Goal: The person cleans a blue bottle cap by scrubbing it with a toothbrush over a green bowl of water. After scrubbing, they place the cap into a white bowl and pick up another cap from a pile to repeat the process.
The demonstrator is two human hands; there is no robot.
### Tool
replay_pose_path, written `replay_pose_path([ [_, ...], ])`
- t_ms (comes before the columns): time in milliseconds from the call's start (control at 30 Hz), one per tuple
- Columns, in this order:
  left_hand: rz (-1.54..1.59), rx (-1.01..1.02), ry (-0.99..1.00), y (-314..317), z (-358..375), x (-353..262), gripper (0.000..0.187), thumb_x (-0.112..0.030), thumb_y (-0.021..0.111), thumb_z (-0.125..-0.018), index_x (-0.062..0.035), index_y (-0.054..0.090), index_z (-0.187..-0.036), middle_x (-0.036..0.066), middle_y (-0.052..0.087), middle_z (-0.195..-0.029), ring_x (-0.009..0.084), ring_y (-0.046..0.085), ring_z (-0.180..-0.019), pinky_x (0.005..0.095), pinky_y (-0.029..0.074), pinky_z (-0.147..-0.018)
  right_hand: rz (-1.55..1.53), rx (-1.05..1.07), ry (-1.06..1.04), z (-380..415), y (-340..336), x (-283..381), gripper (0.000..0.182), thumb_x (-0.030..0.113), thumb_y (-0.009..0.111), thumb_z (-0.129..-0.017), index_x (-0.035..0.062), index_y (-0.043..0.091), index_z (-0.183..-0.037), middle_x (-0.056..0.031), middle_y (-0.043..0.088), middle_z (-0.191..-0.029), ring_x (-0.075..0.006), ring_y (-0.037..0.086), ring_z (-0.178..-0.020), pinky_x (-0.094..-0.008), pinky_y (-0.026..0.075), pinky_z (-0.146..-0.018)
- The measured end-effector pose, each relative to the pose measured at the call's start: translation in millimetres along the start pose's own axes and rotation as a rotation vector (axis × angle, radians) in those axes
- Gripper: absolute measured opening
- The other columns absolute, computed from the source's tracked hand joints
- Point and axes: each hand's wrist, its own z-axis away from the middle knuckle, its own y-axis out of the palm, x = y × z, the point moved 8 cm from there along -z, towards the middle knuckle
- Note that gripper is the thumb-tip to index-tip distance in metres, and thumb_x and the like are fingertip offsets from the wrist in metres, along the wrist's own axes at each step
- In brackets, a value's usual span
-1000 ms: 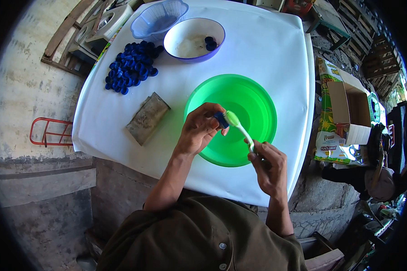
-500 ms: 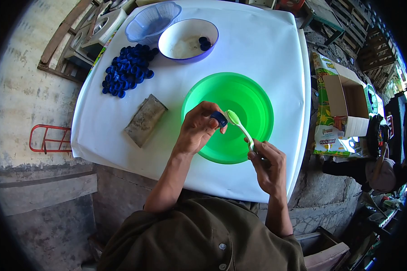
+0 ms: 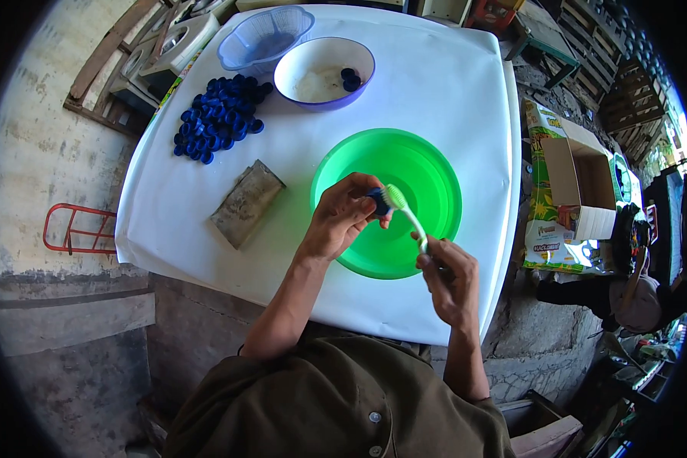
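Above the green basin [image 3: 444, 164], my left hand [image 3: 337, 217] pinches a dark blue bottle cap [image 3: 377, 201] between thumb and fingers. My right hand [image 3: 452, 276] grips the handle of a green and white toothbrush [image 3: 409, 215], and its bristles touch the cap. A pile of similar blue caps [image 3: 220, 114] lies on the white-covered table [image 3: 435, 72], left of a white and purple bowl [image 3: 317, 93] that holds a few more caps. Nearer my left forearm lies a grey, worn rectangular block [image 3: 248, 204].
A pale blue plastic basket [image 3: 263, 42] stands at the table's far left. To the right of the table are an open cardboard box [image 3: 588, 179] and a person [image 3: 626, 298] in dark trousers. A red metal rack [image 3: 80, 229] leans by the left wall.
The cap has turned in my left hand, and the toothbrush head has shifted slightly against it. The whole view has moved a little.
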Motion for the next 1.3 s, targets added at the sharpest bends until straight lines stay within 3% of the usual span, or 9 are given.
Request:
replay_pose_path([
  [133,0.009,-0.041,0.005,-1,-1,-1,0.031,-0.014,0.065,-0.096,0.0011,0.055,-0.122,0.013,0.066,-0.1,0.0239,0.066,-0.089,0.034,0.055,-0.076,-0.026,0.026,-0.063,0,6,11,0.023,-0.003,0.068,-0.087,-0.0037,0.069,-0.111,-0.0107,0.059,-0.074,-0.0156,0.052,-0.058,-0.0291,0.041,-0.054],
  [300,0.006,-0.027,0.001,0,-1,0,0.031,-0.015,0.067,-0.095,-0.0002,0.056,-0.12,0.011,0.066,-0.101,0.0222,0.065,-0.089,0.0335,0.054,-0.078,0.005,0.008,0.007,-6,-1,0,0.024,-0.002,0.069,-0.087,-0.0043,0.069,-0.111,-0.0111,0.06,-0.075,-0.0171,0.055,-0.059,-0.03,0.043,-0.054],
  [400,0.004,-0.015,0.034,1,-2,-2,0.03,-0.014,0.068,-0.094,-0.001,0.057,-0.119,0.01,0.065,-0.102,0.0193,0.062,-0.089,0.0311,0.052,-0.079,0.014,0.066,-0.092,-3,7,15,0.023,-0.002,0.068,-0.087,-0.0048,0.069,-0.111,-0.0111,0.06,-0.074,-0.0156,0.053,-0.058,-0.0297,0.042,-0.054],
  [567,-0.022,-0.056,0.028,-12,1,2,0.03,-0.013,0.069,-0.093,-0.0016,0.058,-0.118,0.009,0.065,-0.103,0.0164,0.059,-0.09,0.029,0.048,-0.078,0.009,0.033,0.026,-9,0,-1,0.024,-0.003,0.068,-0.087,-0.005,0.069,-0.111,-0.011,0.059,-0.074,-0.0166,0.054,-0.059,-0.0304,0.042,-0.053],
  [700,0.048,-0.02,0.014,-7,0,-1,0.029,-0.011,0.067,-0.095,-0.0007,0.057,-0.12,0.01,0.065,-0.101,0.017,0.059,-0.088,0.0289,0.047,-0.076,-0.02,0.09,-0.063,-5,8,13,0.023,-0.003,0.067,-0.088,-0.0054,0.068,-0.111,-0.011,0.059,-0.074,-0.0157,0.052,-0.059,-0.03,0.042,-0.055],
  [833,0.064,-0.016,-0.017,-3,0,-2,0.035,-0.015,0.07,-0.094,-0.0004,0.058,-0.123,0.008,0.065,-0.1,0.0149,0.06,-0.086,0.0302,0.048,-0.077,-0.056,0.043,0.029,-9,1,-5,0.024,-0.003,0.068,-0.087,-0.0054,0.068,-0.111,-0.0113,0.059,-0.074,-0.0171,0.054,-0.061,-0.0301,0.042,-0.056],
  [1133,0.05,-0.022,-0.021,1,0,-1,0.034,-0.016,0.07,-0.093,-0.0012,0.055,-0.12,0.011,0.064,-0.1,0.0215,0.062,-0.089,0.0333,0.05,-0.077,-0.045,0.075,0.002,-7,6,-2,0.024,-0.001,0.069,-0.087,-0.0054,0.068,-0.111,-0.0129,0.062,-0.077,-0.0188,0.057,-0.062,-0.0294,0.043,-0.056],
  [1300,0.057,-0.023,-0.045,-4,1,3,0.03,-0.014,0.07,-0.093,-0.004,0.054,-0.118,0.011,0.063,-0.104,0.0205,0.062,-0.095,0.034,0.051,-0.081,-0.062,0.073,0.001,-7,6,-6,0.023,-0.001,0.068,-0.088,-0.006,0.068,-0.11,-0.0129,0.062,-0.076,-0.0177,0.057,-0.061,-0.0303,0.043,-0.055],
])
